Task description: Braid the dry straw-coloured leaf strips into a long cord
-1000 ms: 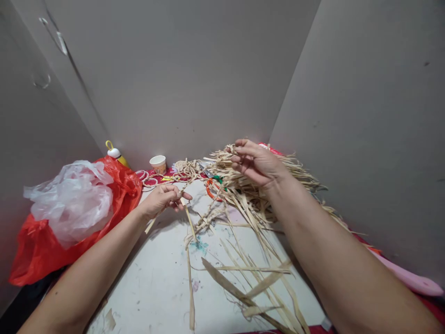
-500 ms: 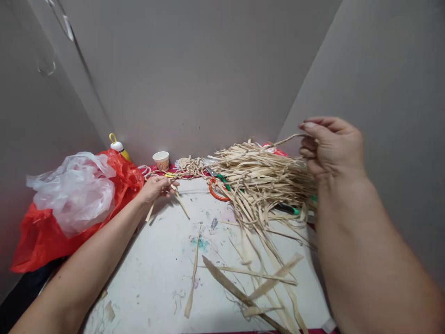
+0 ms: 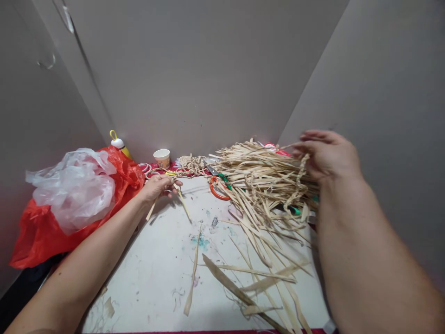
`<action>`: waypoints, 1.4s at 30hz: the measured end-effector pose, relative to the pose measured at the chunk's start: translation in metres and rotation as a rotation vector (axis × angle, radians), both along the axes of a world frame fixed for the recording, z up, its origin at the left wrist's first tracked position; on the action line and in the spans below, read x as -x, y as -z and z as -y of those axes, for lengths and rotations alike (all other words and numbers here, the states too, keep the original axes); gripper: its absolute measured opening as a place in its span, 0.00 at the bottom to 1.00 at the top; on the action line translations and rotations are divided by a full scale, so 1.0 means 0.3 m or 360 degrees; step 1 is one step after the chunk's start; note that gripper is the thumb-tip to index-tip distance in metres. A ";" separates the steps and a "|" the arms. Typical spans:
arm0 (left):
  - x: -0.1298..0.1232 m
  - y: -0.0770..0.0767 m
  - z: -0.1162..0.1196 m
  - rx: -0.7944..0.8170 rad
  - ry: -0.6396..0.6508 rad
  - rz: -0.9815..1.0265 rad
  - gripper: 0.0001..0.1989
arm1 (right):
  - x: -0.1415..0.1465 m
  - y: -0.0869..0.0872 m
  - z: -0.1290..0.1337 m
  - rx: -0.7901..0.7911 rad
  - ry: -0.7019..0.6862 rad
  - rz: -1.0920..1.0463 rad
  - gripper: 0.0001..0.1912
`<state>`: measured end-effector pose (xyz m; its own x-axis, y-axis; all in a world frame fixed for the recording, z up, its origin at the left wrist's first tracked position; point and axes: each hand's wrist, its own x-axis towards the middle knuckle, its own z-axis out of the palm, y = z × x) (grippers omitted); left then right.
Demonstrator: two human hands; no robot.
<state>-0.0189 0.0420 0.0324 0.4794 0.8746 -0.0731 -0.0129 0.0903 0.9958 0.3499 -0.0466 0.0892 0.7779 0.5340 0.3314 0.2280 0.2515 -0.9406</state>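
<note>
My left hand (image 3: pixel 162 185) is closed with fingertips pinched on pale straw strips (image 3: pixel 183 204), whose loose ends hang down over the board. Raised at the right, my right hand (image 3: pixel 328 153) is closed on a twisted straw cord (image 3: pixel 287 147) that stretches leftward from its fingertips. A knobbly length of the cord dangles below that hand, in front of the straw bundle (image 3: pixel 257 162). Where the cord runs between the two hands is hard to follow against the straw. Scissors (image 3: pixel 219 188) with orange and green on their handles lie at the bundle's left edge.
Loose straw strips (image 3: pixel 231 283) lie across the stained white board (image 3: pixel 156 269). A paper cup (image 3: pixel 162 158) stands at the back beside coiled cord (image 3: pixel 191 162). On the left are red and white plastic bags (image 3: pixel 79 190) and a yellow-and-white bottle (image 3: pixel 118 144). Grey walls (image 3: pixel 194 69) enclose the table.
My right hand has dropped slightly and turned, and a knobbly length of cord now hangs below it. My left hand has barely moved.
</note>
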 end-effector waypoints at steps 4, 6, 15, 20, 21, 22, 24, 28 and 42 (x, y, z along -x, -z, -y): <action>-0.006 0.004 0.012 0.0067 0.0218 -0.0056 0.08 | 0.083 -0.015 0.006 0.0595 0.0203 0.0644 0.07; -0.010 0.004 0.021 0.0073 0.0295 -0.0056 0.08 | 0.171 -0.040 0.014 0.0548 0.0157 0.1064 0.13; -0.024 0.005 0.059 0.0082 0.0589 0.0010 0.06 | 0.551 0.081 0.009 0.0262 -0.1433 0.1438 0.20; -0.032 0.005 0.077 0.0064 0.0725 -0.0046 0.05 | 0.543 0.139 -0.017 0.0330 -0.1499 0.1597 0.12; -0.033 0.002 0.080 0.0062 0.0737 -0.0061 0.06 | 0.536 0.137 -0.019 0.0367 -0.1511 0.1599 0.11; -0.035 0.000 0.084 0.0059 0.0741 -0.0079 0.06 | 0.531 0.133 -0.019 0.0398 -0.1531 0.1594 0.10; -0.038 -0.006 0.091 0.0057 0.0744 -0.0118 0.07 | 0.525 0.119 -0.017 0.0443 -0.1566 0.1576 0.09; -0.048 -0.008 0.103 0.0083 0.0794 -0.0149 0.09 | 0.521 0.100 -0.010 0.0475 -0.1610 0.1565 0.08; -0.082 0.011 0.153 -0.0127 0.0598 -0.0291 0.13 | 0.517 0.115 -0.016 0.0569 -0.1470 0.1705 0.09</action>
